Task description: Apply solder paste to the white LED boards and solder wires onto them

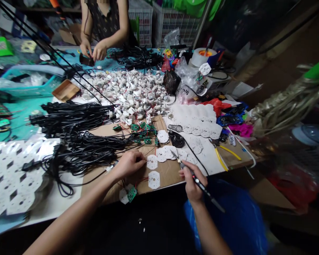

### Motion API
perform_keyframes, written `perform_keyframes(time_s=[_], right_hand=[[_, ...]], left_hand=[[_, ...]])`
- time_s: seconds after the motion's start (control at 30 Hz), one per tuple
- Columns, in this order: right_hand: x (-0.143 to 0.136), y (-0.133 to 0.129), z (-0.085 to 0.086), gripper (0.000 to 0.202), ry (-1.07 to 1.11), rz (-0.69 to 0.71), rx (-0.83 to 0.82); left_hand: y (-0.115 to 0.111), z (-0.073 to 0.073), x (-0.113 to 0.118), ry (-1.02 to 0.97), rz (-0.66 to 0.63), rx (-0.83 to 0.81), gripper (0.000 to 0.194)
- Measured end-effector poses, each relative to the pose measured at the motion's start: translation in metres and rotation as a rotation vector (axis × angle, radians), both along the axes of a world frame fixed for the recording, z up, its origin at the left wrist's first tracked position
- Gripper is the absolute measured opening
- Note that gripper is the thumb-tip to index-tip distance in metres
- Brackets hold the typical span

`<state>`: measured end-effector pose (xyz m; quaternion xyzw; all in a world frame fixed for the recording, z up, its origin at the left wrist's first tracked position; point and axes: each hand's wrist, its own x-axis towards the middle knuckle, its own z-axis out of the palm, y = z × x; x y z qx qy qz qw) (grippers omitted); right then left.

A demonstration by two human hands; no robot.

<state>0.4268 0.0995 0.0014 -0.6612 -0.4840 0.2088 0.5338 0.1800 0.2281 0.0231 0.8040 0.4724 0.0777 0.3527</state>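
My right hand (193,180) is closed around a soldering iron (202,187), its tip pointing up and left over a row of overlapping white circuit boards (166,153). My left hand (130,163) lies on the cardboard with the fingers curled together, fingertips at the left edge of a white eight-sided board (152,162). Whether they pinch the board or a wire is hidden. Just below lies another white board (154,180) with red wires at its left side. A green circuit board (132,194) and a white one sit at the cardboard's front edge.
Bundled black power cords (90,148) lie left, before a heap of small white parts (138,92). Small green boards (146,131), an iron-stand spring (174,127), yellow-handled pliers (225,156) and white board sheets (13,177) lie around. Across the table, a person's hands (95,51) hold a dark object.
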Motion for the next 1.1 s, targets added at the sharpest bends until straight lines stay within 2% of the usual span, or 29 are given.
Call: perform_keyframes(time_s=[0.13, 0.33, 0.6, 1.1], right_hand=[[-0.026, -0.021, 0.002, 0.027, 0.142, 0.081, -0.042], [-0.05, -0.01, -0.005, 0.027, 0.172, 0.183, -0.111], [-0.053, -0.003, -0.016, 0.027, 0.175, 0.234, -0.124], [-0.054, -0.003, -0.014, 0.026, 0.076, 0.257, -0.096]], left_hand=[[0.004, 0.006, 0.002, 0.051, -0.034, -0.041, 0.015], [0.007, 0.006, 0.004, 0.092, -0.003, -0.078, 0.016], [0.008, 0.001, 0.002, 0.061, -0.002, -0.102, 0.017], [0.008, 0.006, 0.006, 0.101, 0.037, -0.109, 0.015]])
